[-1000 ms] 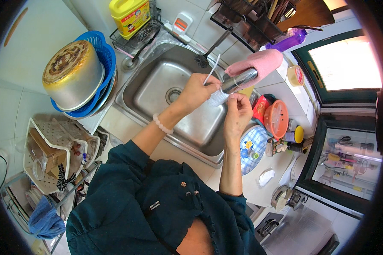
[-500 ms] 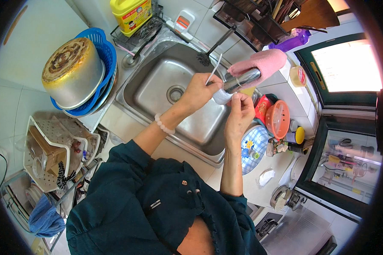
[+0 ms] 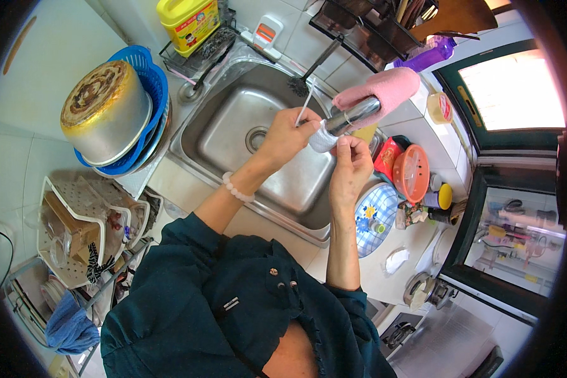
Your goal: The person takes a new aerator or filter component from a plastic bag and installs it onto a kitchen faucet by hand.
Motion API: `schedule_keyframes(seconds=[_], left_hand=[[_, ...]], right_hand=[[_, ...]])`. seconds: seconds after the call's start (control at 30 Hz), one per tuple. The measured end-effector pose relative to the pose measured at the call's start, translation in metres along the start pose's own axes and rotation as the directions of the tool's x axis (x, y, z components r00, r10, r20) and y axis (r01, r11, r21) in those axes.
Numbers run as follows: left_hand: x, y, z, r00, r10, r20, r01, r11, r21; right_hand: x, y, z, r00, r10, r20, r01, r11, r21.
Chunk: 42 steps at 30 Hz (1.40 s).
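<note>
Over the steel sink juts a chrome faucet with a pink cloth draped across it. A white mesh cover wraps round the faucet's spout end. My left hand is closed at the cover's left side, pinching a thin white strip whose free end sticks up past the fingers. On the other side, my right hand is closed, thumb and fingers pinching the cover's near edge. Fingers partly hide how the strip meets the cover.
A blue basket holding an upturned pot stands left of the sink. A black-handled brush hangs behind it. To the right are an orange colander and a blue checked plate-like cover. A yellow jug stands at the back.
My left hand has shifted slightly left and down, and the white strip's free end has moved left with it. My right hand still pinches the cover, a little further left.
</note>
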<state>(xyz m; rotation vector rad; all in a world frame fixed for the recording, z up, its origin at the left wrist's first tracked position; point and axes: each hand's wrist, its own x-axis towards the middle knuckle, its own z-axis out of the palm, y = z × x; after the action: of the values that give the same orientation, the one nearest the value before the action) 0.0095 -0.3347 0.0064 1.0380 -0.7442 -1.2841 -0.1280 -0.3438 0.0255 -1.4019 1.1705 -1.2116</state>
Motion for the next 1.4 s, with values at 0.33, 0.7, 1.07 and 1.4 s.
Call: schedule_keyframes(seconds=[0.33, 0.7, 1.07, 1.4], left_hand=[[0.000, 0.006, -0.003, 1.000, -0.011, 0.021, 0.013, 0.998, -0.053], [0.000, 0.010, -0.003, 0.997, 0.083, 0.008, -0.083, 0.994, 0.073], [0.003, 0.007, -0.001, 0.988, 0.154, -0.006, -0.146, 0.948, 0.283], [0.000, 0.007, 0.003, 0.977, 0.208, -0.037, -0.186, 0.932, 0.311]], right_hand=[[0.000, -0.001, 0.004, 0.995, 0.096, 0.012, -0.097, 0.987, 0.129], [-0.004, 0.006, 0.007, 0.993, 0.117, -0.017, -0.113, 0.980, 0.163], [0.000, 0.007, 0.001, 0.997, 0.073, -0.036, -0.066, 0.983, 0.170], [-0.003, 0.001, 0.003, 0.999, -0.020, -0.028, 0.021, 0.998, 0.058]])
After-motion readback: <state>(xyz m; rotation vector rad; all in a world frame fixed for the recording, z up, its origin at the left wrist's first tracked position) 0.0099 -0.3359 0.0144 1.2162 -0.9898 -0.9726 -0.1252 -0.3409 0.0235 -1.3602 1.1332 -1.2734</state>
